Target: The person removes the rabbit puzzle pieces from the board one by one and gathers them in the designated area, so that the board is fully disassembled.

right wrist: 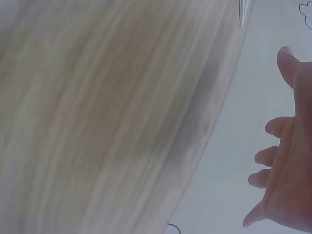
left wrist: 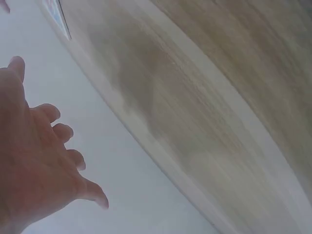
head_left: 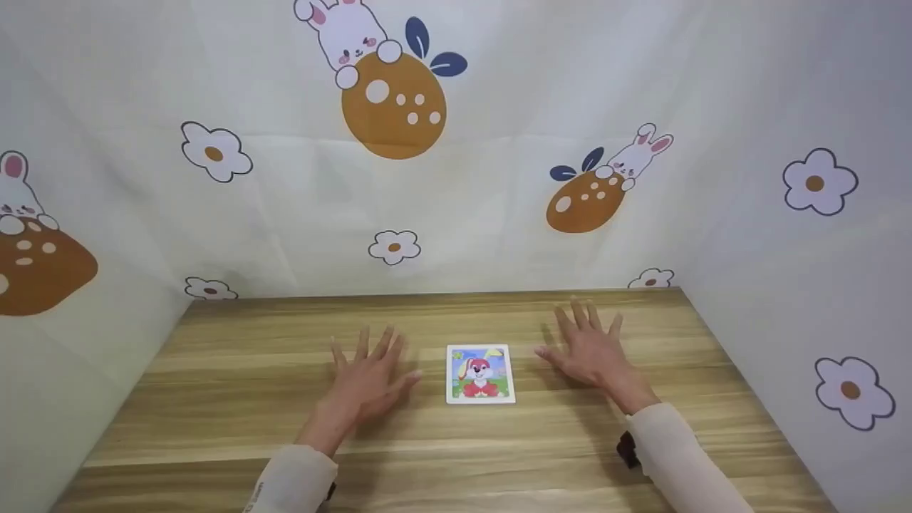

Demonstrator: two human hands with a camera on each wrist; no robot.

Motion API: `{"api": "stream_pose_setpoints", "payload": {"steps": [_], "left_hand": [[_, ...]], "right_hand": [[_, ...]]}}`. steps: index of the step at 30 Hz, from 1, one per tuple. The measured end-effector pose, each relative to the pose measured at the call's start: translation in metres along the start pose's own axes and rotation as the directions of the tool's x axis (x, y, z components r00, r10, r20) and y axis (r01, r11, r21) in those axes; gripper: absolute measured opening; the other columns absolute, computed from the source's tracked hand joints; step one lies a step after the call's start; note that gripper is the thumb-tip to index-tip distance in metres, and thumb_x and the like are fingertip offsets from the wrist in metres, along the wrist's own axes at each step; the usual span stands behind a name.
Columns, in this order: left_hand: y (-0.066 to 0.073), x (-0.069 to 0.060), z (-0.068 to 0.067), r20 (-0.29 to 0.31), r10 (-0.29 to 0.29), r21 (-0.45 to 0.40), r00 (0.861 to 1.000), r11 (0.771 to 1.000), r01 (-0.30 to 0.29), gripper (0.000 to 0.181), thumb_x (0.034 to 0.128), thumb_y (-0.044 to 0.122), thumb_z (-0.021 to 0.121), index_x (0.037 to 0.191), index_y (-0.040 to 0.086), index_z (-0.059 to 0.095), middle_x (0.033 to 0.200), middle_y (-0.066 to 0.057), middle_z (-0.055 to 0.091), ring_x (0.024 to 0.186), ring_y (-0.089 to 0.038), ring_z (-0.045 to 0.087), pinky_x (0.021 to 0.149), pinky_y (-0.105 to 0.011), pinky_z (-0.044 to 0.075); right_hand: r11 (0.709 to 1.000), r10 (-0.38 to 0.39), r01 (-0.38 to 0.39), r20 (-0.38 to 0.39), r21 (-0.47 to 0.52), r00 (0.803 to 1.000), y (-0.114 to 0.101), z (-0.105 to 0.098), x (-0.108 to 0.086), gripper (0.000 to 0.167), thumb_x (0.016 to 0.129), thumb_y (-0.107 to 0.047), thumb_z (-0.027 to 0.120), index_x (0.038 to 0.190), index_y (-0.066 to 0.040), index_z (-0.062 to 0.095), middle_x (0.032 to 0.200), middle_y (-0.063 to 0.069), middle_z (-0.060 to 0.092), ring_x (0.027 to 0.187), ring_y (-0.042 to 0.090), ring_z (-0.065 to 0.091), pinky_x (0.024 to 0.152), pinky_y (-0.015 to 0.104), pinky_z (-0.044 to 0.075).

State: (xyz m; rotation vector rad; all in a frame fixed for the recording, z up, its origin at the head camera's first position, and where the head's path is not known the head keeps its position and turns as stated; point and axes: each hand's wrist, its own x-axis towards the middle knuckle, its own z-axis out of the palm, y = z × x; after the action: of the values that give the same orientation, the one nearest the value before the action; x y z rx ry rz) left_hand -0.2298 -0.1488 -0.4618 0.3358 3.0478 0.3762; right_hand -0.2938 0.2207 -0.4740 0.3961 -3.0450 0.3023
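Note:
A small square picture puzzle (head_left: 480, 375) in a white frame lies flat on the wood-grain table (head_left: 235, 399); it shows a red and white cartoon dog or rabbit. To its left, my left hand (head_left: 365, 379) hovers with fingers spread and holds nothing. My right hand (head_left: 590, 350) is on the other side, fingers also spread, apart from the puzzle. In the left wrist view the left palm (left wrist: 39, 156) shows with nothing in it. The right palm (right wrist: 287, 161) is likewise bare in the right wrist view. A corner of the puzzle (left wrist: 58, 18) peeks in at the top.
A pale cloth (head_left: 299, 192) printed with rabbits, orange fruit and flowers hangs behind the table's back edge. Similar cloth (head_left: 798, 285) bounds the right side, and more (head_left: 78, 377) stands on the left. Dark wrist straps show at both sleeves.

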Motion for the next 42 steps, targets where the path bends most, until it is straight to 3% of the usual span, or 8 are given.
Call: {"api": "stream_pose_setpoints", "payload": {"steps": [12, 16, 21, 27, 30, 33, 38, 42], "left_hand": [[0.033, -0.003, 0.019, 0.073, 0.139, 0.003, 0.988, 0.99, -0.14, 0.076, 0.099, 0.063, 0.042, 0.157, 0.014, 0.034, 0.165, -0.013, 0.031, 0.152, -0.044, 0.025, 0.119, -0.073, 0.011], [0.046, -0.004, 0.028, 0.069, 0.195, 0.027, 0.978, 0.98, -0.198, 0.074, 0.0994, 0.062, 0.043, 0.154, 0.012, 0.039, 0.162, -0.015, 0.036, 0.149, -0.043, 0.032, 0.119, -0.071, 0.018], [0.06, -0.005, 0.039, 0.053, 0.226, 0.039, 0.973, 0.973, -0.229, 0.067, 0.1002, 0.056, 0.047, 0.15, 0.011, 0.046, 0.156, -0.019, 0.043, 0.143, -0.042, 0.041, 0.116, -0.066, 0.03], [0.079, -0.002, 0.047, 0.014, 0.151, 0.034, 0.988, 0.988, -0.152, 0.066, 0.0995, 0.049, 0.052, 0.143, -0.001, 0.051, 0.143, -0.023, 0.051, 0.131, -0.039, 0.052, 0.105, -0.057, 0.048], [0.09, 0.0, 0.049, -0.008, 0.083, -0.042, 0.996, 0.996, -0.084, 0.061, 0.0983, 0.044, 0.057, 0.136, -0.005, 0.056, 0.134, -0.023, 0.054, 0.119, -0.036, 0.056, 0.097, -0.054, 0.053], [0.097, 0.001, 0.052, -0.028, 0.069, -0.096, 0.997, 0.993, -0.072, 0.053, 0.0963, 0.038, 0.06, 0.129, -0.004, 0.059, 0.126, -0.02, 0.056, 0.111, -0.033, 0.057, 0.095, -0.052, 0.053], [0.105, 0.004, 0.052, 0.034, 0.108, -0.101, 0.994, 0.989, -0.104, 0.055, 0.0956, 0.037, 0.06, 0.138, 0.002, 0.056, 0.138, -0.016, 0.052, 0.124, -0.033, 0.051, 0.101, -0.054, 0.047], [0.107, 0.006, 0.055, 0.091, 0.102, -0.104, 0.991, 0.99, -0.092, 0.062, 0.0954, 0.042, 0.06, 0.146, 0.007, 0.049, 0.154, -0.014, 0.042, 0.139, -0.037, 0.041, 0.106, -0.058, 0.041]], "right_hand": [[0.991, -0.065, 0.063, 0.01, 0.119, 0.998, -0.03, 0.005, 0.008, 0.086, 0.094, -0.063, 0.054, 0.157, -0.008, 0.032, 0.166, 0.02, 0.022, 0.155, 0.044, 0.014, 0.118, 0.076, 0.001], [0.974, -0.091, 0.091, -0.011, 0.206, 0.996, -0.041, 0.008, 0.012, 0.077, 0.097, -0.056, 0.055, 0.154, -0.006, 0.038, 0.163, 0.02, 0.031, 0.153, 0.042, 0.023, 0.121, 0.068, 0.015], [0.945, -0.104, 0.118, -0.062, 0.304, 0.993, -0.054, 0.016, 0.017, 0.061, 0.098, -0.042, 0.062, 0.145, -0.005, 0.051, 0.147, 0.02, 0.05, 0.138, 0.039, 0.046, 0.115, 0.059, 0.036], [0.863, -0.042, 0.053, -0.033, 0.502, 0.999, -0.067, 0.025, 0.027, 0.038, 0.098, -0.025, 0.065, 0.129, -0.004, 0.066, 0.115, 0.011, 0.062, 0.108, 0.025, 0.06, 0.098, 0.046, 0.052], [0.812, -0.029, 0.03, -0.011, 0.582, 1.0, -0.072, 0.029, 0.032, 0.029, 0.098, -0.017, 0.065, 0.122, -0.002, 0.069, 0.107, 0.009, 0.063, 0.098, 0.021, 0.061, 0.09, 0.041, 0.054], [0.778, -0.031, 0.026, -0.003, 0.627, 1.0, -0.076, 0.033, 0.034, 0.022, 0.096, -0.008, 0.064, 0.117, -0.003, 0.071, 0.104, 0.009, 0.064, 0.096, 0.021, 0.063, 0.088, 0.039, 0.055], [0.76, -0.052, 0.014, 0.039, 0.65, 0.998, -0.083, 0.037, 0.039, 0.026, 0.093, 0.006, 0.06, 0.112, -0.006, 0.074, 0.108, 0.009, 0.067, 0.1, 0.023, 0.063, 0.092, 0.043, 0.055], [0.766, -0.095, 0.023, 0.078, 0.642, 0.992, -0.088, 0.04, 0.043, 0.03, 0.093, 0.007, 0.059, 0.114, -0.008, 0.074, 0.111, 0.01, 0.068, 0.105, 0.025, 0.063, 0.097, 0.046, 0.053]]}}
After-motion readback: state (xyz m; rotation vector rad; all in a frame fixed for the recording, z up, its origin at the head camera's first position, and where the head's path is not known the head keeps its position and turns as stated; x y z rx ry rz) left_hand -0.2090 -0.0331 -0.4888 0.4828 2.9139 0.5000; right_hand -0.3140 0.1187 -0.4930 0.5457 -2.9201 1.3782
